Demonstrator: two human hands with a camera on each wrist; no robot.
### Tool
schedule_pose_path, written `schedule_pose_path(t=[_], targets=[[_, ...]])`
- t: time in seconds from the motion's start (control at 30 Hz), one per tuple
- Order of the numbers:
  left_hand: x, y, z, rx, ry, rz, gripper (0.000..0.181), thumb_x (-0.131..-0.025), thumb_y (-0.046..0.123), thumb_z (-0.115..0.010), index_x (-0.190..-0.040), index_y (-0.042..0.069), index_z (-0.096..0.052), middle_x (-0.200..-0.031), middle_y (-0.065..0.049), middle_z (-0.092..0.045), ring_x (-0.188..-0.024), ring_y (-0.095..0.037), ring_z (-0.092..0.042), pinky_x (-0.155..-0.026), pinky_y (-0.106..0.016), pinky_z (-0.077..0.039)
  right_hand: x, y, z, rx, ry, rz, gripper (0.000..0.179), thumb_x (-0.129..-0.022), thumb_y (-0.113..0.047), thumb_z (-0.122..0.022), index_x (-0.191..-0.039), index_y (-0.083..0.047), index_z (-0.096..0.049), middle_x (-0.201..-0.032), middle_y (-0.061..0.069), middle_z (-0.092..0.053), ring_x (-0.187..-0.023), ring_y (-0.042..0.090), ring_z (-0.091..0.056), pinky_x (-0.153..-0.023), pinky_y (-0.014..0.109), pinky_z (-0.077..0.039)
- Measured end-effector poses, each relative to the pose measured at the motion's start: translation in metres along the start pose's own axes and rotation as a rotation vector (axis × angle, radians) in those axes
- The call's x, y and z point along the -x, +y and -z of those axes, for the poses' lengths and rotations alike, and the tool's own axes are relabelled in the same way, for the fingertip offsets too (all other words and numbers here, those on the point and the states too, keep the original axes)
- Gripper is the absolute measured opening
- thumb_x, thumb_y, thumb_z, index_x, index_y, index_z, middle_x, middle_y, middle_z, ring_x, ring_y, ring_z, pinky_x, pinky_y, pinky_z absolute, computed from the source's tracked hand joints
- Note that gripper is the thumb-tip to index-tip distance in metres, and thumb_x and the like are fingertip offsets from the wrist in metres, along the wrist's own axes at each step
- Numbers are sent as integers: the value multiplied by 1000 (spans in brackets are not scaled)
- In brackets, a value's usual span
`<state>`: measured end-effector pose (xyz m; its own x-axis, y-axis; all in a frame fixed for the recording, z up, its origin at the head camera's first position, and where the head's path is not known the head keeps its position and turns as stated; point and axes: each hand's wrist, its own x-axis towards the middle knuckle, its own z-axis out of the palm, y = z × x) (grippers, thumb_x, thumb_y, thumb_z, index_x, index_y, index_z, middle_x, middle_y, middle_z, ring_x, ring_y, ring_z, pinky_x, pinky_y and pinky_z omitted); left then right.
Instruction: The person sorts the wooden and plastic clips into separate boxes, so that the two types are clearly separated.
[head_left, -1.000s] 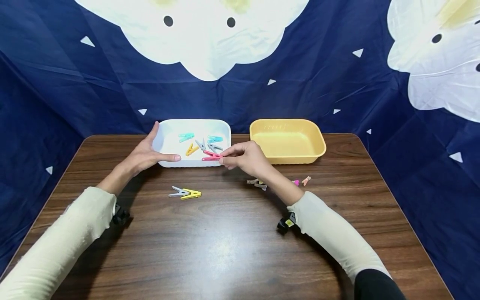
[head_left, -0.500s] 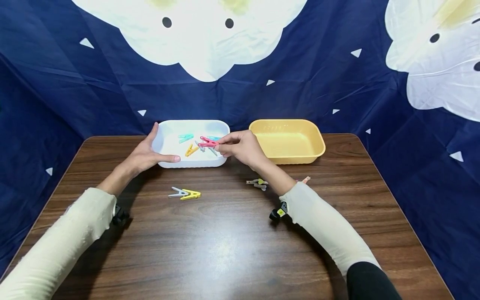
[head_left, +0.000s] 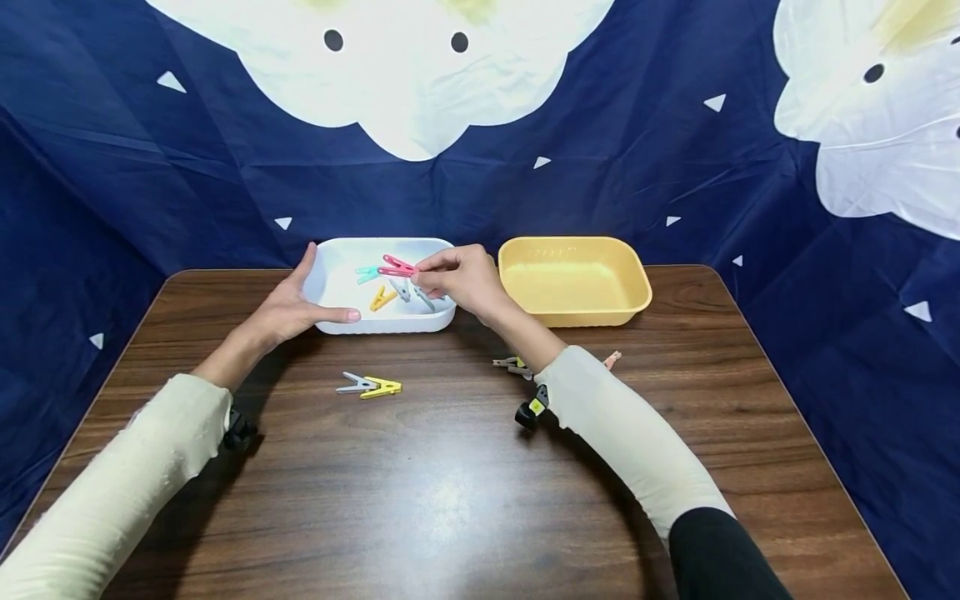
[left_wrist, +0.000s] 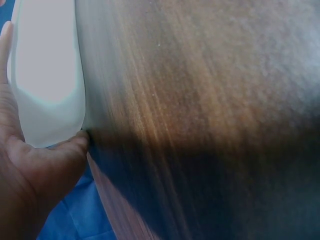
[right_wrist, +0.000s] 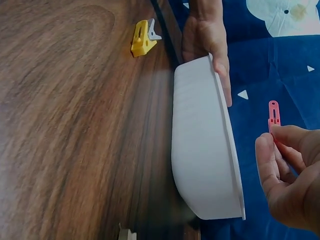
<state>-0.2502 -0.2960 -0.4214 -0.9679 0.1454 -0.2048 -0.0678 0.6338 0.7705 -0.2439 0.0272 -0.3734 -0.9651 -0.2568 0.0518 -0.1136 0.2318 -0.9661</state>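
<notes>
My right hand [head_left: 465,279] pinches a red clothespin [head_left: 397,267] between thumb and fingertips, over the right part of the white plastic tray [head_left: 330,327]. In the right wrist view the red clothespin [right_wrist: 273,111] points away from the fingers, above the tray's rim. My left hand [head_left: 288,308] holds the tray's left end, thumb along the front wall and fingers at the left side. In the tray lie an orange clothespin [head_left: 383,297], a turquoise clothespin [head_left: 367,274] and grey clothespins [head_left: 401,290]. The right hand and red clothespin cover part of the tray.
A yellow plastic tray [head_left: 573,318] stands to the right of the white one. A grey clothespin [head_left: 356,383] and a yellow clothespin [head_left: 381,388] lie on the brown table [head_left: 322,500] in front. Small pegs [head_left: 513,364] lie partly hidden under the right forearm. A blue curtain hangs behind.
My right hand has moved left and farther back with the red clothespin, from the white tray's front right edge to over its inside. The left hand keeps its place on the tray.
</notes>
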Motion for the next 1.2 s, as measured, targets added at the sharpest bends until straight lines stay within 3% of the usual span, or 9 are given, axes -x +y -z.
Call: schedule_pose_path(t=[0.13,0.37,0.6,0.93,1.2], targets=[[-1,-1,-1,1,2,-2,156,-85,43,-102,-177,33,23,-190,-9,13,-178,-37,6,-144,-63,-4,-5,-3,-4,20,0,-19,16,-97,-10,-90,-109,-1,-89,-99,14,-88,-71,15,-80,-94,57,-69],[-1,-1,0,-19,-4,15,156,-85,46,-101,-176,33,25,-190,-9,14,-178,-39,5,-144,-65,-5,-16,-8,-13,62,-6,-50,17,-98,-14,-90,-112,-4,-89,-103,13,-88,-72,10,-79,-92,48,-71],[-2,-1,0,-9,-3,12,155,-86,45,-101,-176,33,25,-190,-10,14,-178,-38,5,-144,-63,-6,-26,-12,-25,100,26,-70,12,-97,-13,-91,-106,-5,-90,-99,12,-88,-69,10,-78,-89,49,-71],[-1,0,0,3,-3,2,156,-85,45,-101,-176,32,24,-190,-7,13,-178,-36,5,-144,-63,-5,-37,-17,-35,109,1,-105,13,-99,-13,-90,-109,-6,-89,-104,10,-88,-72,9,-78,-94,45,-70],[-2,-1,1,8,-10,4,154,-87,43,-100,-176,32,25,-190,-6,13,-178,-35,5,-145,-61,-6,-44,-21,-43,94,-33,-119,15,-100,-13,-88,-112,-5,-89,-107,12,-88,-84,18,-85,-94,42,-70]])
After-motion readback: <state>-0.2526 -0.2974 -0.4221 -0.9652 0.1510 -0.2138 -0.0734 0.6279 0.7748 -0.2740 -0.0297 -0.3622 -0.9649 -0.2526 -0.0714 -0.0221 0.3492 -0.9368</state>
